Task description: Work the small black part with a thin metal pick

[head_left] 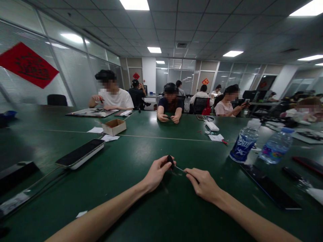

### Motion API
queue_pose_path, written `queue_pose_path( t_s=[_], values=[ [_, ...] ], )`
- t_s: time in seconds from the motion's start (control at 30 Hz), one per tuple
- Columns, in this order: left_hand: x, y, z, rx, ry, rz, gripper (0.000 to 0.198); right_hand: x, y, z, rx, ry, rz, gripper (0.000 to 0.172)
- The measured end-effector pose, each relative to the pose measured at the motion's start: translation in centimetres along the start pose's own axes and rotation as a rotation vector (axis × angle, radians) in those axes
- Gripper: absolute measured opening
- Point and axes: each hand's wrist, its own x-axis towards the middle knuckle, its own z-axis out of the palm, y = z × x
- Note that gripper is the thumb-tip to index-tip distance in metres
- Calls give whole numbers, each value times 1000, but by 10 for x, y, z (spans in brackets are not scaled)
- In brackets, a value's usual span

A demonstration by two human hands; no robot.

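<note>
The left hand (156,173) is closed, its fingertips (165,163) pinching a small, rounded black object (171,162) just above the dark green worktop (141,148). The right hand (203,185) is also closed, its thumb and fingers holding a thin metal shaft (180,169). The shaft runs across the narrow gap between the hands, and its near end appears to meet the black object, though the small scale makes the contact hard to confirm. Both forearms reach in from the bottom of the view, with the hands held together near the worktop's surface.

To the left lies a black smartphone in a white case (80,153), and a small scrap of white paper (81,213) sits near the left forearm. To the right stand two clear plastic water bottles, one with a blue label (244,145) and the other with a colourful base (277,146), beside a long black phone (270,187). Farther along are an open cardboard box (114,127), loose white paper slips (110,137), and a white rectangular device (212,126). Across the worktop, a co-worker in a dark top (170,105) holds a small item with both hands, and another in a white T-shirt (114,99) leans over a flat mat (92,112).
</note>
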Motion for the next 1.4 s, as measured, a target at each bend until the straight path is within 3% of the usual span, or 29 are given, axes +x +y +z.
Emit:
queue_pose_path(
  t_s=[0.57,0.77,1.03,1.23,1.4],
  values=[
    [0,-1,1,-176,23,-43,33,0,-1,-1,65,12,6,24],
    [-3,12,8,-123,-124,-68,30,3,-5,-2,91,129,41,26],
    [-2,4,8,-243,-20,-150,43,3,-9,-3,81,124,17,24],
    [-4,9,9,-259,-26,-183,25,2,-11,-4,87,126,12,25],
    [-3,10,7,-208,-37,-162,22,3,-12,-5,83,119,15,24]
  ],
)
